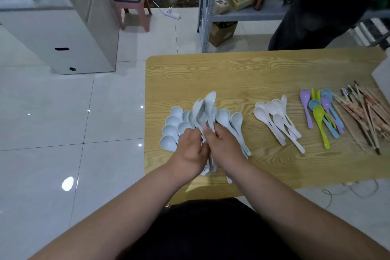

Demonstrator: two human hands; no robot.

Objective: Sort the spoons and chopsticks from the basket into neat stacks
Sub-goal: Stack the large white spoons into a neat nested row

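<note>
Spoons (211, 103), chopsticks (363, 116) on wooden table (232, 74) — white-tiled floor (63, 122)

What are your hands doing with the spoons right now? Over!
Left hand and right hand grip a bundle of pale blue spoons. White spoons, coloured spoons, chopsticks lie grouped to the right. Nothing blocking.

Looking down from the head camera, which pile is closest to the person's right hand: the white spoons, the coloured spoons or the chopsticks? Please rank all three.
Measured from the right hand, which grips pale blue spoons:
1. White spoons, just to the hand's right.
2. Coloured spoons, further right.
3. Chopsticks, farthest right.
</note>
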